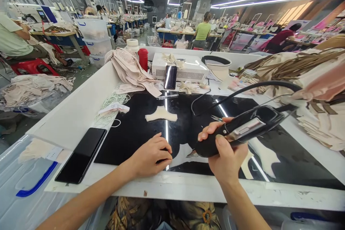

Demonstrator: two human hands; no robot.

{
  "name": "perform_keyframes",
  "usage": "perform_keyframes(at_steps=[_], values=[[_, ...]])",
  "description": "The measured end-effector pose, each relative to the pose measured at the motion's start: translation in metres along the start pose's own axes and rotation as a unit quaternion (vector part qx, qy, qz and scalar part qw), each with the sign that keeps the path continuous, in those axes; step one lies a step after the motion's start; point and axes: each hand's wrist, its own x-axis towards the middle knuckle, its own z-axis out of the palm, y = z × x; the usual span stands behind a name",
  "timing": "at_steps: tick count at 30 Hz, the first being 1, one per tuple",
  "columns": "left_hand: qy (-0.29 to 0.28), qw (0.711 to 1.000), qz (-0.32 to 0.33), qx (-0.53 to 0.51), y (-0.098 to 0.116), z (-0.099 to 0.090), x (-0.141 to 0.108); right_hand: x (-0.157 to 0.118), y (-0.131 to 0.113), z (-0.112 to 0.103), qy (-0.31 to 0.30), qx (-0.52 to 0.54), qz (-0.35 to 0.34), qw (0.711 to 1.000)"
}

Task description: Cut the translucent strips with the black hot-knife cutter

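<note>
My right hand [229, 154] is wrapped round a black handheld tool [242, 125] with a cable running off to the right. The tool's pointed metal tip is near a pale piece [183, 156] on the glossy black board [129, 129]. My left hand [153, 154] rests on the board at the left of that piece, fingers curled; whether anything is under them is hidden. A cream T-shaped stack [161, 114] lies further back. More cream cut pieces [262, 156] lie at the right, partly behind my right hand and the tool.
A dark phone [82, 154] lies at the left edge. Behind the board stand a white vented box [178, 66], a second phone [170, 77] and a red bottle [143, 59]. Cloth strips [323, 79] pile up at the right. Small scissors [216, 118] lie behind the tool.
</note>
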Motion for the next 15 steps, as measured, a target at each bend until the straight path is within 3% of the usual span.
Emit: perform_keyframes(at_steps=[9,15], values=[[-0.082,0.992,0.055,-0.079,-0.011,-0.011,0.042,0.004,0.003,-0.005,0.003,-0.018,-0.002,1.0],[-0.125,0.985,0.03,-0.117,-0.021,-0.002,0.044,0.003,0.007,-0.004,-0.005,-0.017,-0.001,1.0]])
